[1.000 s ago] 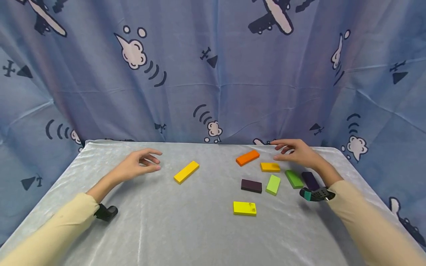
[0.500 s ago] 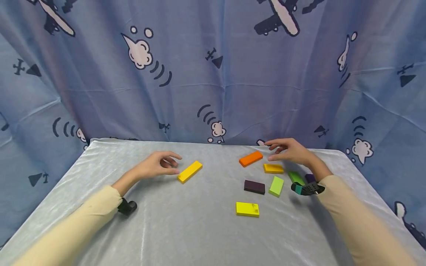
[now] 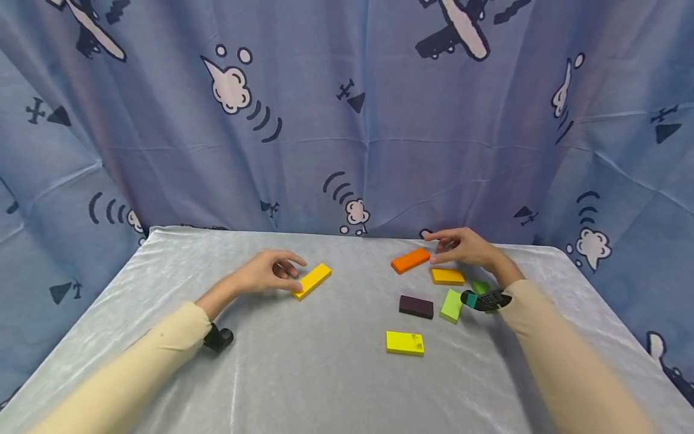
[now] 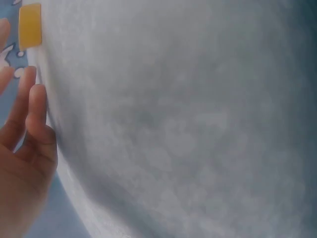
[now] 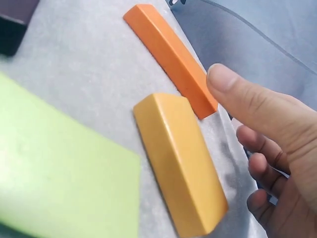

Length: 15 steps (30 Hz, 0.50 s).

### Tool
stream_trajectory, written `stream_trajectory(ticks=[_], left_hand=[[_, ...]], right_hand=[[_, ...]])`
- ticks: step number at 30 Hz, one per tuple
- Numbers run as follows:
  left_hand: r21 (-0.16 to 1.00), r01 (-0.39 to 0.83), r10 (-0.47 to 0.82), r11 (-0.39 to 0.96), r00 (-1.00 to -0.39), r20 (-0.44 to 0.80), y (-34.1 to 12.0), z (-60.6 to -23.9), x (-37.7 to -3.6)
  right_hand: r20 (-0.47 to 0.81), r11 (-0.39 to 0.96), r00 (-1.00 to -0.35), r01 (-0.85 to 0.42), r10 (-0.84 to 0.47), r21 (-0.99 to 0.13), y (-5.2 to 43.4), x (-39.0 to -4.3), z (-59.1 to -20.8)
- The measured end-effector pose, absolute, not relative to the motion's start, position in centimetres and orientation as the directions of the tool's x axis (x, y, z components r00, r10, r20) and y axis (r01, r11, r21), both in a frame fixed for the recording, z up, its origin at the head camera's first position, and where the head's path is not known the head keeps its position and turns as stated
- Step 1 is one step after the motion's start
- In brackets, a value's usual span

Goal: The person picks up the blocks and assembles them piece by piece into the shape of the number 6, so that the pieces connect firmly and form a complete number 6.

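Note:
My left hand (image 3: 268, 271) is at the near end of a long golden-yellow block (image 3: 316, 279). In the head view its thumb overlaps that end, and the fingers reach beyond the block's left side without closing round it. Whether the thumb touches cannot be told; in the left wrist view the yellow block (image 4: 30, 26) sits past the fingertips. My right hand (image 3: 466, 248) hovers at the right end of an orange block (image 3: 410, 260), thumb and fingers apart with nothing between them. Just under it lies an amber block (image 5: 178, 163).
Closer in lie a dark block (image 3: 416, 307), a light-green block (image 3: 450, 306) and a bright yellow block (image 3: 405, 343). A green block (image 3: 480, 288) is partly covered by the right wrist strap. A blue printed curtain (image 3: 303, 120) hangs behind the grey cloth-covered table (image 3: 303, 361).
My left hand has moved right, up to the golden-yellow block. My right hand has shifted left towards the orange block; its arm now hides the second dark block. The head view has turned slightly.

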<state>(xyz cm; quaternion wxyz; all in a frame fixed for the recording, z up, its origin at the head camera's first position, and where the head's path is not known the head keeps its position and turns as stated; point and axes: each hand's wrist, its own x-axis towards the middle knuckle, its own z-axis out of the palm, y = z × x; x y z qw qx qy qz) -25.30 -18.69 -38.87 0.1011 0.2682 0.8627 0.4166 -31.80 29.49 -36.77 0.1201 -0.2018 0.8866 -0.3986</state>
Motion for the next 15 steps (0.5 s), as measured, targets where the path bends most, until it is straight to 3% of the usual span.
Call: stream_trajectory(ticks=[15], left_hand=[[0.738,0.375,0.541,0.561,-0.841,0.016,-17.1,-39.0,-26.4]], right_hand=[[-0.075,0.619,-0.892,-0.246,-0.446,-0.746,28.9,-32.5,-37.3]])
